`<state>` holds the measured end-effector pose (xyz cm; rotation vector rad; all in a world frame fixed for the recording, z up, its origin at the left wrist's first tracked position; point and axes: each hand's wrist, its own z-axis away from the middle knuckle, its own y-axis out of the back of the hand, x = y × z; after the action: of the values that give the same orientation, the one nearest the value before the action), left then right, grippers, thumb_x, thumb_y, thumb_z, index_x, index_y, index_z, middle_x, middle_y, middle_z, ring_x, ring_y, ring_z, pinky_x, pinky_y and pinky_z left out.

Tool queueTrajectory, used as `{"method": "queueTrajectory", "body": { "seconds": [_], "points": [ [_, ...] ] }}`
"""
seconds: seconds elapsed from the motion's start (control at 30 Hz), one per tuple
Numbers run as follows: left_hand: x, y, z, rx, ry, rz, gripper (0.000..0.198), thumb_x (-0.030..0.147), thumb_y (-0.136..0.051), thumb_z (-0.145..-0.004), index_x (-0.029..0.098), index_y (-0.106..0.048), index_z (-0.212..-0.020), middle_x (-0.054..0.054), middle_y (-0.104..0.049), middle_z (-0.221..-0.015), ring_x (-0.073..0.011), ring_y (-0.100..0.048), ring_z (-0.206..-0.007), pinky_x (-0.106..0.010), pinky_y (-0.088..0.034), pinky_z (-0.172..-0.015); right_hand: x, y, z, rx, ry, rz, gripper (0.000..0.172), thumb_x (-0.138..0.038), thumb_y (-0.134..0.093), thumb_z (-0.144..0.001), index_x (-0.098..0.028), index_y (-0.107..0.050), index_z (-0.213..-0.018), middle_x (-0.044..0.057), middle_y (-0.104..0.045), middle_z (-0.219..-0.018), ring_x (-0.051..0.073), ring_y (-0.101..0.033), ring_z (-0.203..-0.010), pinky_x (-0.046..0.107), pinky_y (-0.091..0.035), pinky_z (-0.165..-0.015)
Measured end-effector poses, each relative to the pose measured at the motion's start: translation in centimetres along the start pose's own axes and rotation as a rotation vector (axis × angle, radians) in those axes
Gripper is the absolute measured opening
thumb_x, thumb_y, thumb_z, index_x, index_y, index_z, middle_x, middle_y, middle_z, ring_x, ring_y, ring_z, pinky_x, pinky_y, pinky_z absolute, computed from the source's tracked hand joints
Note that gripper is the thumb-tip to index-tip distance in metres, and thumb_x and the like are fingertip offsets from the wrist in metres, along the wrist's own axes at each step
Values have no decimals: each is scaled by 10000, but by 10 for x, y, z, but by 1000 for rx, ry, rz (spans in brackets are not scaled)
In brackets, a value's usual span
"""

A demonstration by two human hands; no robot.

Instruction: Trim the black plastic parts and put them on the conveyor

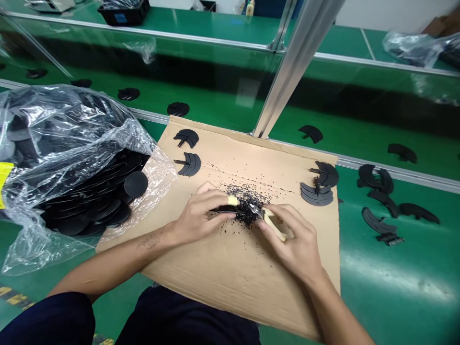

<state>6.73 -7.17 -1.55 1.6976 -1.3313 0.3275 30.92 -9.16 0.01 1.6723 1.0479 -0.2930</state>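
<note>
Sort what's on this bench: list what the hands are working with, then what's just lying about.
In use:
left hand gripping thin black part
right hand with small blade tool
black shavings
cardboard sheet

Lying about:
bag of black discs
black tray
metal post

The left hand (201, 215) hides most of its black part (224, 209).

Both bare forearms reach forward and converge — the left hand (200, 214) lies knuckles-up, fingers pinched closed, one fingertip capped in yellow; the right hand (293, 239) curls closed, thumb pressing inward toward the left.
</note>
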Motion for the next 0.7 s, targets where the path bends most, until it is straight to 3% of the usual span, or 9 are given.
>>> {"method": "queueTrajectory", "body": {
  "seconds": [0.1,0.23,0.3,0.43,0.5,0.6,0.7],
  "points": [
    [0,1,1,11,119,125,165,233,-702,-906,146,-680,-1045,-63,-734,-918,-150,-671,-809,-280,-550,-706,-2,4,-2,-96,-43,-207,163,-282,-643,-930,-220,-681,-1075,102,-690,-1134,213,-679,-971,311,-562,-684],
    [1,-2,5,-28,182,258,164,226,-708,-899,146,-638,-1024,-81,-739,-981,-171,-710,-925,-299,-589,-832,-6,1,0,-162,72,-203,191,-281,-674,-910,-196,-672,-1081,145,-652,-1288,243,-670,-1113,361,-589,-820],
    [1,-3,5,-52,130,219,170,222,-704,-902,147,-630,-1036,-82,-737,-983,-174,-712,-933,-304,-594,-842,-7,-4,2,-119,185,-98,240,-272,-707,-892,-174,-654,-1104,155,-688,-1226,239,-690,-1042,380,-581,-821],
    [-3,-3,5,-122,-57,-7,165,197,-633,-944,152,-646,-1102,-85,-719,-983,-179,-681,-896,-327,-591,-791,-10,-10,7,-76,374,182,301,-292,-750,-870,-147,-643,-1111,148,-739,-1102,223,-688,-855,360,-528,-662],
    [-6,-3,5,-176,-119,-65,162,159,-587,-958,157,-656,-1104,-81,-706,-966,-178,-661,-869,-329,-582,-755,-11,-9,8,-88,413,195,305,-306,-747,-873,-142,-648,-1111,150,-739,-1087,222,-678,-834,360,-518,-644],
    [-10,-2,6,-192,-122,-42,208,115,-560,-946,163,-657,-1124,-81,-697,-969,-180,-654,-871,-330,-580,-742,-12,-6,8,-74,369,-10,324,-344,-711,-891,-164,-654,-1155,153,-713,-1129,227,-681,-884,382,-556,-694],
    [-10,-2,6,-150,-86,56,259,103,-573,-927,154,-645,-1170,-102,-704,-1019,-189,-671,-931,-343,-594,-781,-7,1,5,24,238,-130,325,-317,-687,-895,-195,-654,-1195,122,-711,-1074,236,-684,-911,402,-574,-735]
  ]
}}
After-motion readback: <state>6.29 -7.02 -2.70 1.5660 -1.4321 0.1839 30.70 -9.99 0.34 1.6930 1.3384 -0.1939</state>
